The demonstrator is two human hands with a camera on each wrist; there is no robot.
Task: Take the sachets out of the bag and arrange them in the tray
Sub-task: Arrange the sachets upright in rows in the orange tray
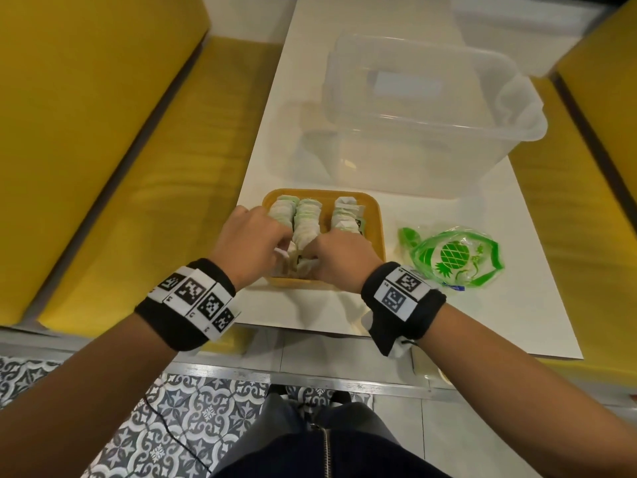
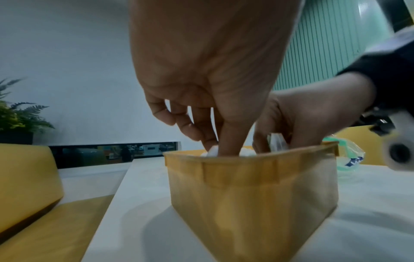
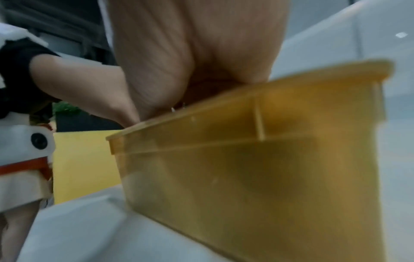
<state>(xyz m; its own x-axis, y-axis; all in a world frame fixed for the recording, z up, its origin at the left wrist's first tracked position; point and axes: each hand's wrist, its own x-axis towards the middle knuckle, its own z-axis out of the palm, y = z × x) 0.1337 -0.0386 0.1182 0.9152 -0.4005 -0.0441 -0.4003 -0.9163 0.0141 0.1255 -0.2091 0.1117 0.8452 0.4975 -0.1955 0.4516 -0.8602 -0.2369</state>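
- Starting at the far left, a yellow seat (image 1: 103, 139) runs along the white bench (image 1: 310, 312), and a potted fern (image 2: 15, 115) shows in the left wrist view.
- Left hand (image 1: 251, 243) reaches down into the near left part of the yellow tray (image 1: 377, 236); its fingers (image 2: 230, 134) are curled downward among the white sachets (image 1: 306, 222), and the thumb and forefinger appear to pinch one (the exact contact is hidden below the tray rim).
- Sachets stand on edge in three rows inside the tray, running from the near side to the far side; some show pale green edges.
- Right hand (image 1: 341, 257) dips into the near middle of the tray just beside the left hand, fingers bent down into the sachets; the left wrist view shows a sachet between its thumb and fingers, while the right wrist view is blurred and the tray wall hides the fingertips.
- Behind the tray, farther along the bench, sits a large clear plastic box (image 1: 413, 132).
- To the right of the tray, near but apart from it, lies the clear bag (image 1: 455, 257) with a green pineapple print, flattened on the bench.
- At the far right, another yellow seat (image 1: 586, 167) borders the bench.
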